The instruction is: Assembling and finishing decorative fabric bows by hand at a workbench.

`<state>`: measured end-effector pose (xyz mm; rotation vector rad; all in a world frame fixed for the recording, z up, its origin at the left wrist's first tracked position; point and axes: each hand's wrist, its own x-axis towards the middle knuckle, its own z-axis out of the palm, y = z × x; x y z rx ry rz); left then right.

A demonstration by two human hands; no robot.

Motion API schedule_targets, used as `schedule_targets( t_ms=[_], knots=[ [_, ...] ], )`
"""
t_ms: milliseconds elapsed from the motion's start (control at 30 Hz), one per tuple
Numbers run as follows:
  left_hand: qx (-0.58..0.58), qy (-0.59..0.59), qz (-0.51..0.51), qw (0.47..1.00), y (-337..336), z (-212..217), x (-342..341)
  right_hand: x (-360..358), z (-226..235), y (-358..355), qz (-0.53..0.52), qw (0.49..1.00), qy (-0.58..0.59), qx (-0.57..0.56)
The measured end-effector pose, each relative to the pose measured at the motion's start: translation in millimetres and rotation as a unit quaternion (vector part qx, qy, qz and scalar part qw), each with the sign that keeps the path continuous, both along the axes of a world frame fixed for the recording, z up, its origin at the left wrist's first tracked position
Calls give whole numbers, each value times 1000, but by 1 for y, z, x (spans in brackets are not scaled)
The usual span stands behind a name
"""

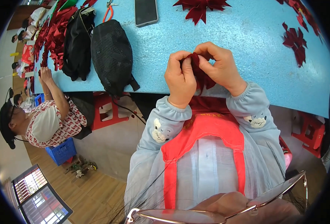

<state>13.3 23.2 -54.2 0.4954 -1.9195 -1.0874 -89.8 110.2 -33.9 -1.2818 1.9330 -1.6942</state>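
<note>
Both my hands meet over the near edge of the blue table, pinching a dark red velvet ribbon bow between them. Thumb and fingers of my left hand close on its upper left fold. My right hand grips the same piece from the right, fingers curled. The bow's loops and tails hang below my fingers, partly hidden by them. Beyond my hands, a finished-looking red bow lies at the far edge of view, and another red bow rests to the right.
On the blue table lie a phone, orange-handled pliers, a black mesh bag and a black cloth bag. Red bows are heaped at the left, where a co-worker sits. Red stools and a blue crate stand below.
</note>
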Motion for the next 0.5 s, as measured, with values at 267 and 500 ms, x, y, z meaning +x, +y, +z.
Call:
schedule_targets(
  t_ms=[267, 500],
  knots=[
    [184, 32, -21, 982, 1, 1, 1, -2, 1, 0, -2, 999, -37, 9],
    [72, 29, -19, 997, 2, -3, -1, -10, 3, 1, 94, 995, 20, -36]
  ],
)
